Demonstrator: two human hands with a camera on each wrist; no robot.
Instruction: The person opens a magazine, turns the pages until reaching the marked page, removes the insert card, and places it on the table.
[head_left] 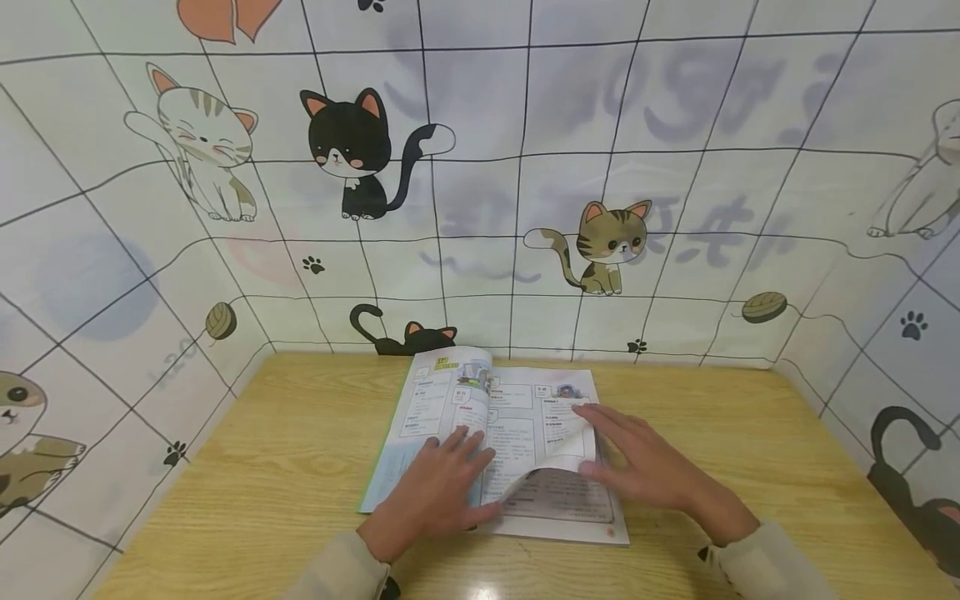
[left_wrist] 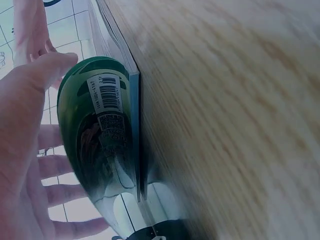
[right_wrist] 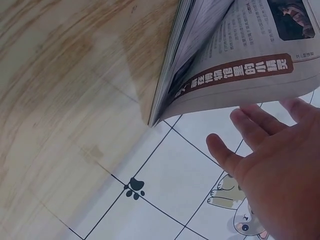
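An open magazine (head_left: 506, 425) lies on the wooden table, its contents pages facing up. My left hand (head_left: 442, 483) rests on the left page near the spine, fingers extended. At the outer edge of the right side, my right hand (head_left: 645, 458) touches a lifted page (head_left: 566, 450) with spread fingers. That page curls up from its lower corner and bares a printed page underneath. In the left wrist view, the glossy green back cover (left_wrist: 95, 145) with a barcode bows up from the table. The right wrist view shows the raised page's underside (right_wrist: 245, 90) against my fingertips.
The table (head_left: 285, 467) has a light wood grain. White grid-lined sheeting (head_left: 480, 192) with cartoon cats rises behind it and along both sides. The magazine's top edge lies close to the back wall.
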